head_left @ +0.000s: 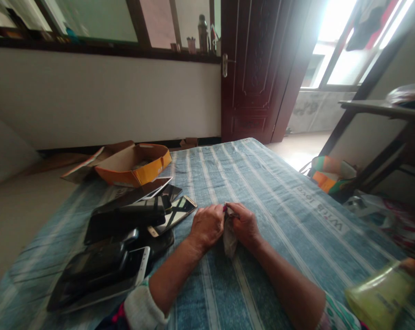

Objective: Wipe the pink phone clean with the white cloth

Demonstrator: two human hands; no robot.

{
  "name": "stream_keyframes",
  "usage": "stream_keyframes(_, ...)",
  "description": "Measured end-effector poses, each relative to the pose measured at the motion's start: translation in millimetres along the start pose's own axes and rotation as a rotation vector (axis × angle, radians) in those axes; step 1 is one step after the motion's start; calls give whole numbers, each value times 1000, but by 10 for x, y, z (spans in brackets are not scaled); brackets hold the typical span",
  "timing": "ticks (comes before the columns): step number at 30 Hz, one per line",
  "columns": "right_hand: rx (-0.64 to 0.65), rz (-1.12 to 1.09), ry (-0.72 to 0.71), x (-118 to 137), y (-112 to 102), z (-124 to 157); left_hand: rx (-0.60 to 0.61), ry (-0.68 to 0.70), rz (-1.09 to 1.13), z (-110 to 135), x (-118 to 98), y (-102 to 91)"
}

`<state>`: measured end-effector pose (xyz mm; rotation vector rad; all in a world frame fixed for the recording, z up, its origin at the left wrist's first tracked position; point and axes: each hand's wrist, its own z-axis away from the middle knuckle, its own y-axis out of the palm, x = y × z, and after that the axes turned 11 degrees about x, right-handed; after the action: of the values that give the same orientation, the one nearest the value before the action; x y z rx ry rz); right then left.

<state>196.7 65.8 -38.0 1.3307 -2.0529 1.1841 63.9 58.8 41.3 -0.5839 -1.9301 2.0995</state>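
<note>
Over the striped blue cloth cover (283, 238), my two hands meet in the middle of the view. My right hand (246, 225) is closed on a crumpled greyish-white cloth (230, 240), which hangs down between the hands. My left hand (207, 224) is closed in a fist right beside it, its fingertips against the cloth. A tiny dark pink spot (224, 208) shows between the fingertips; what it belongs to is hidden. Just left of my left hand lies a gold-framed smartphone (174, 215) with a dark, reflecting screen.
Several black devices (124, 217) and a white-edged tablet (138, 270) lie piled at the left. Behind them stands an open orange cardboard box (135, 169). A yellow see-through packet (382, 293) is at the lower right. A dark red door (251, 68) stands beyond the cover.
</note>
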Motion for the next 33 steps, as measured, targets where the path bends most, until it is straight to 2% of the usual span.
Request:
stream_keyframes(3,-23,-27,-22,7,9,-5,37,-53,21,-72,-56,-53)
stream_keyframes(8,-81,-63,-19,62,-6,-39,16,-59,48,-105,-35,-79)
stream_keyframes(12,-154,-64,-27,156,-98,-108,-137,45,213,-108,10,-62)
stream_keyframes(15,-184,-34,-93,264,-179,-149,-269,147,380,-89,15,-48)
stream_keyframes(20,-120,125,-216,473,-193,-115,-374,171,527,55,25,-41)
stream_keyframes(28,-46,351,-457,751,-89,11,-382,166,625,411,150,-111)
stream_keyframes(33,11,408,-497,785,-69,48,-402,167,610,539,226,-116)
